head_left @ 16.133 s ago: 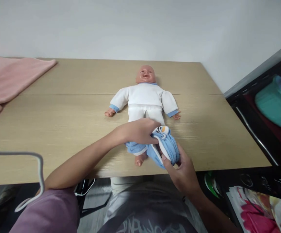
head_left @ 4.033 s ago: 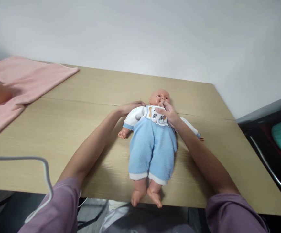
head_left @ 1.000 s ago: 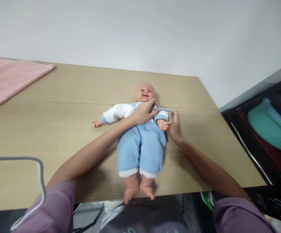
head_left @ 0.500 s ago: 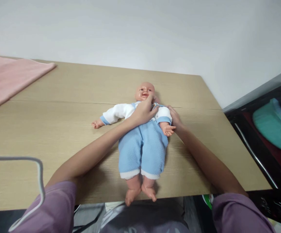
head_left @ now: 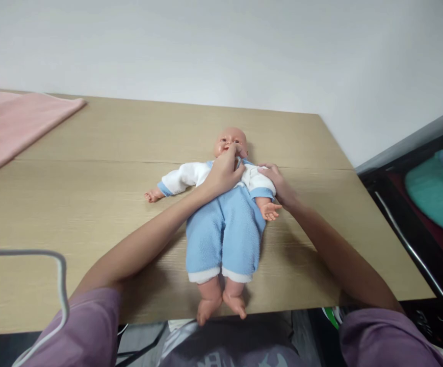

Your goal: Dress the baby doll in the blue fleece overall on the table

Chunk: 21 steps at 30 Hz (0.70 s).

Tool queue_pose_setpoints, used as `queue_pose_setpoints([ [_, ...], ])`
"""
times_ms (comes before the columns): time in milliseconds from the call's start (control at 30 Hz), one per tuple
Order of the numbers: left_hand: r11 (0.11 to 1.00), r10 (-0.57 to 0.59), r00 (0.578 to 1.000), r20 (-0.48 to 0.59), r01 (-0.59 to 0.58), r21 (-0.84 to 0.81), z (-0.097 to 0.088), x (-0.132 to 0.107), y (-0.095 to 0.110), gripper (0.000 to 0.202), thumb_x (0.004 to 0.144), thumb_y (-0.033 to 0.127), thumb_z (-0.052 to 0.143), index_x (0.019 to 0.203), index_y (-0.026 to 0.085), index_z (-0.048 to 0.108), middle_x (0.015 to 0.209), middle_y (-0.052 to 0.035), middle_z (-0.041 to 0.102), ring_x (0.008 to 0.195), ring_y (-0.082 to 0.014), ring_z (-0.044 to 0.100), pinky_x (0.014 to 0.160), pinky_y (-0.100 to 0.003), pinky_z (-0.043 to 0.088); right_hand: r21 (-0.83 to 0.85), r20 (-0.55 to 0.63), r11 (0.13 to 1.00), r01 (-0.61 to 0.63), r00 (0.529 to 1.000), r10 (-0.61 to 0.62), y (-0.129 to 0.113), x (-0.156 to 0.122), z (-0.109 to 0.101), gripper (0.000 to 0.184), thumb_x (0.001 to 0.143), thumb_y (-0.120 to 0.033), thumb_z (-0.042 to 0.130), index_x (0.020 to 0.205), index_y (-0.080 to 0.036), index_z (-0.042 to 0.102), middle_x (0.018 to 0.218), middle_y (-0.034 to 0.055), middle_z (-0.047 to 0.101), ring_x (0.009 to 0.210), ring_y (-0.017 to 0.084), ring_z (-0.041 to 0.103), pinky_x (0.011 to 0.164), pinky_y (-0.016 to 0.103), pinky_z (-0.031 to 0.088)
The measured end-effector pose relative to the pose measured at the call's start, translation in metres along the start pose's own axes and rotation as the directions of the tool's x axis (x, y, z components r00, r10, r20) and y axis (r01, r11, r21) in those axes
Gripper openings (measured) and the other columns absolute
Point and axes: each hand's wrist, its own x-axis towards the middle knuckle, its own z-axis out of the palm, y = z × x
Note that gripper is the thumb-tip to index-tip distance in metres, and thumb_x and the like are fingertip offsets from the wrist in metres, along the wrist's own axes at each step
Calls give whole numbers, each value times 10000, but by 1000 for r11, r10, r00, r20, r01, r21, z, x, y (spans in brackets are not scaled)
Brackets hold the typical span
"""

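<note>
A baby doll [head_left: 225, 229] in a white and light-blue fleece outfit lies face up on the wooden table, its feet at the near edge. My left hand [head_left: 225, 171] rests over its upper chest with fingers bent at the collar, just under the chin, and covers part of the mouth. A bit of blue trim shows between thumb and fingers. Around the white upper sleeve [head_left: 257, 178] on the right side curls my right hand [head_left: 277, 183], fingers on top of the shoulder. My right thumb is hidden behind the sleeve.
A pink cloth [head_left: 22, 125] lies at the table's far left. A white cable [head_left: 61, 280] hangs in front at the lower left. Beyond the table's right edge stands a dark unit with a teal basin [head_left: 435, 193]. A pale wall [head_left: 206, 51] rises behind the table [head_left: 110, 132].
My right hand has come up over the shoulder, and the doll's arm there has shifted slightly outward and down. My left fingers have bent in closer at the collar.
</note>
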Motion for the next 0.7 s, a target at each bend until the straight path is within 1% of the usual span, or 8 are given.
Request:
queue_pose_setpoints([
  [67, 1000, -15, 1000, 13, 15, 26, 0, 0, 0, 279, 941, 127, 569, 1201, 227, 587, 1110, -88, 758, 818, -211, 664, 790, -402, 508, 27, 83, 996, -85, 993, 82, -7, -16, -19, 758, 913, -596, 918, 1534, -303, 598, 1396, 88, 832, 1202, 321, 839, 937, 453, 748],
  [133, 999, -19, 1000, 17, 18, 41, 1, 0, 1, 278, 941, 137, 571, 1201, 232, 594, 1079, -79, 757, 813, -219, 663, 790, -408, 505, -6, 223, 993, -120, 968, 118, -13, -29, -42, 868, 903, -491, 968, 1646, -355, 541, 1537, 92, 788, 1304, 326, 816, 975, 459, 743],
  [200, 999, -13, 1000, 18, 13, 42, 1, -1, 1, 277, 944, 147, 570, 1207, 231, 594, 1121, -86, 769, 841, -223, 668, 818, -408, 514, -99, 292, 993, -70, 952, 96, -16, -36, -66, 782, 938, -468, 949, 1632, -355, 608, 1532, 102, 798, 1285, 335, 822, 955, 464, 742],
  [367, 997, -37, 998, 45, 33, 75, 2, -1, 2, 269, 940, 146, 590, 1193, 238, 583, 1048, -61, 767, 767, -213, 629, 776, -395, 490, -249, 177, 966, 68, 984, -23, -11, -37, -107, 554, 957, -575, 921, 1426, -305, 808, 1401, 105, 859, 1167, 348, 837, 941, 488, 729],
  [433, 997, -34, 998, 45, 30, 77, 3, -1, 2, 268, 944, 134, 593, 1190, 240, 583, 1037, -59, 767, 773, -218, 640, 778, -395, 492, -303, 154, 949, 83, 987, -37, -10, -37, -113, 552, 953, -643, 916, 1368, -288, 842, 1384, 107, 861, 1151, 339, 829, 906, 445, 718],
  [567, 998, -41, 998, 44, 39, 59, 4, -1, 3, 263, 957, 125, 599, 1196, 236, 581, 1075, -65, 776, 789, -219, 661, 784, -389, 495, -384, 128, 919, 87, 991, -40, -11, -41, -113, 628, 944, -752, 881, 1357, -281, 843, 1299, 109, 867, 948, 274, 797, 757, 391, 674],
  [633, 997, -44, 998, 45, 41, 59, 4, -2, 5, 230, 986, 148, 607, 1199, 232, 581, 1099, -72, 782, 795, -219, 672, 781, -384, 493, -393, 102, 915, 91, 993, -55, -10, -43, -110, 646, 939, -773, 872, 1350, -277, 830, 1276, 116, 864, 911, 269, 789, 761, 410, 678],
  [700, 996, -47, 998, 52, 43, 78, 4, -3, 9, 192, 1023, 184, 616, 1207, 230, 585, 1059, -63, 778, 821, -227, 693, 797, -380, 499, -422, 48, 896, 140, 990, -132, -10, -44, -105, 613, 944, -775, 858, 1301, -277, 829, 1267, 129, 856, 988, 306, 800, 839, 465, 693],
])
